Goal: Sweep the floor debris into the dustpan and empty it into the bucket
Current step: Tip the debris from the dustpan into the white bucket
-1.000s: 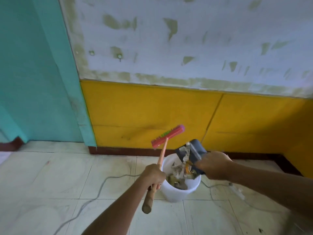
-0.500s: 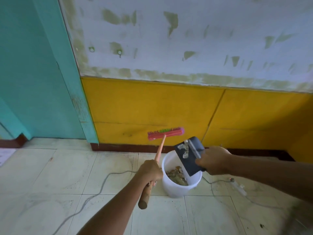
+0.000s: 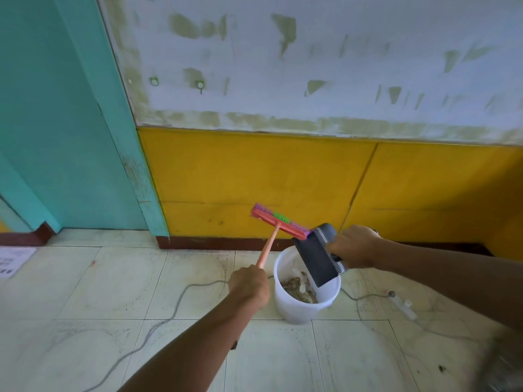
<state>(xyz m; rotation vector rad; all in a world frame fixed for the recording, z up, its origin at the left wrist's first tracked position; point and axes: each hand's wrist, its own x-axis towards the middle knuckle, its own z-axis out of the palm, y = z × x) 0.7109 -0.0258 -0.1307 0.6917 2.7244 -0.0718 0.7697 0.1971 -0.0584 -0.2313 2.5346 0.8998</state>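
A white bucket (image 3: pixel 297 306) stands on the tiled floor near the yellow wall, with brownish debris (image 3: pixel 300 287) lying in its bottom. My right hand (image 3: pixel 353 246) grips a dark grey dustpan (image 3: pixel 318 256), held tilted steeply over the bucket's rim, its tray bare. My left hand (image 3: pixel 249 284) is shut on the orange handle of a red brush (image 3: pixel 278 220) with pink and green bristles. The brush head is raised and touches the dustpan's upper edge.
A grey cable (image 3: pixel 175 304) snakes across the floor left of the bucket and runs on to a white power strip (image 3: pixel 402 304) on the right. A paper sheet (image 3: pixel 12 260) lies at far left. A small dark speck (image 3: pixel 441 369) sits bottom right.
The debris has dropped from the dustpan into the bucket. The brush head has swung right and down onto the dustpan's top edge. My view has shifted slightly.
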